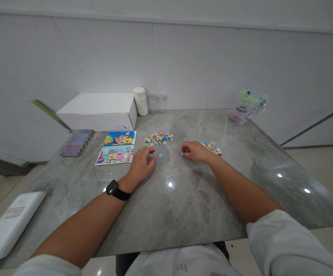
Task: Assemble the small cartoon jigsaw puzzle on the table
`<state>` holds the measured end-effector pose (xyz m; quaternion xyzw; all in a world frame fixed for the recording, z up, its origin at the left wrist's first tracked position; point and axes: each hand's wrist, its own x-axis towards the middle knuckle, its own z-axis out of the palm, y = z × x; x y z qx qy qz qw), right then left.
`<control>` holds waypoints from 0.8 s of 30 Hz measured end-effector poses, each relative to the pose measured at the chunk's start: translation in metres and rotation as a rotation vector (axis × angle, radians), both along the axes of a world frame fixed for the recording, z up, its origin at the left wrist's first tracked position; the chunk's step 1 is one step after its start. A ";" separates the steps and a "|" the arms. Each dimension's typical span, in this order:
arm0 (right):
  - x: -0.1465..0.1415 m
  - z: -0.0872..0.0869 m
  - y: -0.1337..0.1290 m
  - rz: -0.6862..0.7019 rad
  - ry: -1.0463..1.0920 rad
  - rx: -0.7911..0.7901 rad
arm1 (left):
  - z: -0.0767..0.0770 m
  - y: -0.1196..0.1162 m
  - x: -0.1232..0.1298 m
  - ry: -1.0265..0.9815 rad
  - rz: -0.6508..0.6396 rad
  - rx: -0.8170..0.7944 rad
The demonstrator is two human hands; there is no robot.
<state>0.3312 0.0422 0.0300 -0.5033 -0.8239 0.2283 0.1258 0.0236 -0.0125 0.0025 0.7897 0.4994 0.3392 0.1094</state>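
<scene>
My left hand (141,163) rests on the grey table, fingers apart and holding nothing. Just right of its fingertips lies a single blue jigsaw puzzle piece (161,155). In my right hand (194,151) the fingers are pinched on a small blue puzzle piece (182,153), mostly covered by the fingertips. Beyond the left hand spreads a pile of mixed puzzle pieces (157,138). A second pile (211,147) sits behind the right wrist, partly hidden by it. Two cartoon picture cards, an upper one (119,138) and a lower one (115,155), lie left of my left hand.
At the back left stand a white box (97,111), a white bottle (140,101) and two clear glasses (157,104). A plastic bag (247,108) sits at the back right. A blurred flat item (77,143) and a white device (12,224) lie on the left.
</scene>
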 end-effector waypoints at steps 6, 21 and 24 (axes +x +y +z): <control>-0.036 -0.010 -0.011 -0.084 0.588 -0.246 | 0.006 -0.003 0.002 -0.014 -0.075 -0.024; -0.071 -0.014 -0.032 -0.065 0.797 -0.322 | 0.007 -0.012 0.020 -0.266 -0.142 -0.141; -0.072 -0.015 -0.034 -0.046 0.779 -0.294 | 0.007 -0.012 0.020 -0.295 -0.158 -0.143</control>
